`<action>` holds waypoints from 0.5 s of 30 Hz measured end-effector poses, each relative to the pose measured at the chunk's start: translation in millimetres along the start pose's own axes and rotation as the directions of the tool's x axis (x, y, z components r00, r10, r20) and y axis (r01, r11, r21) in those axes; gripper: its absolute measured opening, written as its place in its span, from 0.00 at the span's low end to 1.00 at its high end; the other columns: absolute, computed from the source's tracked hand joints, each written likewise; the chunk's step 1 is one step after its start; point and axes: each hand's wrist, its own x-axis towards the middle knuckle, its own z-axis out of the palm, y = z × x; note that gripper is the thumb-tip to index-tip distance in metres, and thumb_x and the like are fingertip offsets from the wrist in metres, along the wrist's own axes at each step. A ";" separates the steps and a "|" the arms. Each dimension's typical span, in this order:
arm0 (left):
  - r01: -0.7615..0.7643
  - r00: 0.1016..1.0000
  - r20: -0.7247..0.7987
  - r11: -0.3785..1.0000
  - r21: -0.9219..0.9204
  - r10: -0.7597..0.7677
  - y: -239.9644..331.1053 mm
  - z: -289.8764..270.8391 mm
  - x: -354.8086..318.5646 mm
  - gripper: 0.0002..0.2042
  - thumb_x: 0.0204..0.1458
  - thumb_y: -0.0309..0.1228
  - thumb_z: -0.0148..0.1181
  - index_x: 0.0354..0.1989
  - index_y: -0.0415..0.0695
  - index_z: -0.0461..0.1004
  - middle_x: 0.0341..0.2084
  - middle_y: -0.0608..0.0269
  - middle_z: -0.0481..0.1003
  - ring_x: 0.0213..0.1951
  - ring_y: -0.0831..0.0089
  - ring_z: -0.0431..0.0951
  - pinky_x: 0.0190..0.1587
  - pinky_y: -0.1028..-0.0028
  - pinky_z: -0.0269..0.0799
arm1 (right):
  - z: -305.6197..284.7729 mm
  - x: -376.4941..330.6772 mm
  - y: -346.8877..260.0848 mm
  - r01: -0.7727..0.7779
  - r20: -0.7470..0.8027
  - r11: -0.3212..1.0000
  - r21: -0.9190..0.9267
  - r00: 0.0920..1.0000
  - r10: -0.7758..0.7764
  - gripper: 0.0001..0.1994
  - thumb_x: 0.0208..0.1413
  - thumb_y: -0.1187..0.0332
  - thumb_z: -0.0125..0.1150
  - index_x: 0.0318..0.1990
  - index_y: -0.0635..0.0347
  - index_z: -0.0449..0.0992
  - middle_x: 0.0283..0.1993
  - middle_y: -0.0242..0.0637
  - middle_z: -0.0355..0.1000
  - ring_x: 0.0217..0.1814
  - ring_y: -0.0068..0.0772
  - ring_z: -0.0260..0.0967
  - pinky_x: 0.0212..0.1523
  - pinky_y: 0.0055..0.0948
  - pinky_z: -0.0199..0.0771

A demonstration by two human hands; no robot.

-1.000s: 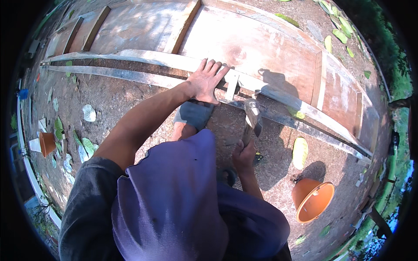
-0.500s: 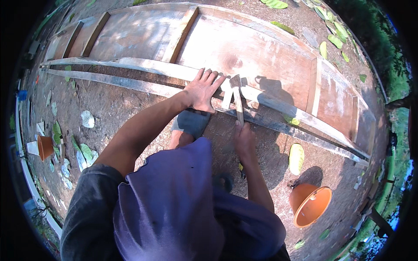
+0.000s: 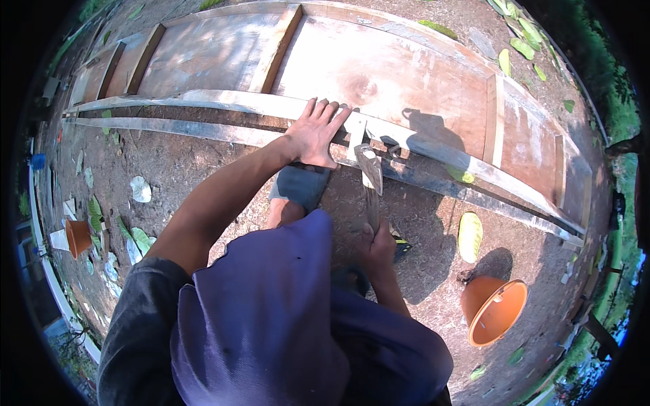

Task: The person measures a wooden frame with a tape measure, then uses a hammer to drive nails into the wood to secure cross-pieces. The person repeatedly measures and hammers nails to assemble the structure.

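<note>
My left hand (image 3: 317, 132) lies flat, fingers spread, on the long rails (image 3: 203, 101) at the panel's (image 3: 406, 81) near edge. My right hand (image 3: 376, 247) grips the hammer (image 3: 370, 170), head just right of those fingers, handle running back toward me.

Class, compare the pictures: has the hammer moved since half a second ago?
Yes. The hammer, gripped by the right hand, has come back from the wooden strips towards the person; the left hand stays pressed on them.
</note>
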 end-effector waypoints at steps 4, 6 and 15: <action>0.016 1.000 0.007 1.000 0.022 -0.016 2.3 -3.5 0.4 0.68 0.34 0.63 0.74 0.78 0.41 0.38 0.70 0.37 0.53 0.74 0.40 0.49 0.77 0.42 0.38 | 0.5 11.7 4.0 -0.232 0.119 0.946 -0.227 0.957 0.264 0.18 0.71 0.56 0.52 0.41 0.66 0.69 0.28 0.61 0.74 0.34 0.71 0.75 0.32 0.59 0.72; 0.052 0.998 0.034 0.997 0.047 -0.054 1.6 -5.1 0.7 0.69 0.33 0.64 0.74 0.79 0.42 0.38 0.70 0.37 0.52 0.75 0.40 0.48 0.77 0.42 0.37 | -3.1 10.3 4.9 -0.167 0.058 0.976 -0.139 0.983 0.176 0.17 0.71 0.57 0.52 0.41 0.66 0.69 0.28 0.60 0.74 0.34 0.71 0.75 0.32 0.59 0.72; -0.062 0.997 -0.004 0.754 -0.654 0.079 68.3 -17.9 -53.8 0.30 0.62 0.44 0.63 0.66 0.36 0.67 0.57 0.43 0.74 0.61 0.57 0.72 0.62 0.60 0.69 | 15.2 -31.3 -12.0 -0.276 -0.092 0.918 0.283 0.945 0.313 0.14 0.72 0.59 0.50 0.45 0.64 0.69 0.25 0.53 0.73 0.29 0.60 0.76 0.31 0.51 0.71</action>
